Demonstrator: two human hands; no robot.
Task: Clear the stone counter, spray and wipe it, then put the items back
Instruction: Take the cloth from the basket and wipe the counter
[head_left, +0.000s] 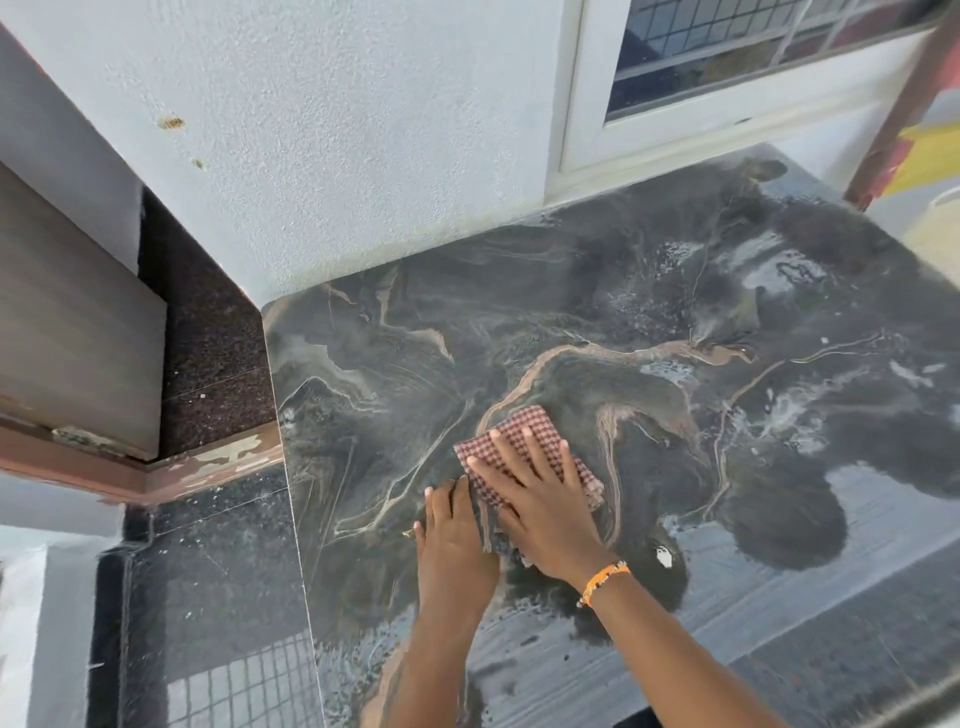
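Wet stone counter (649, 322) bears one checked cloth (519, 431) under two flat, open hands: left hand (452, 535), right hand (540, 499).

No writing, label, brand, number or sign is showing anywhere that can be read.
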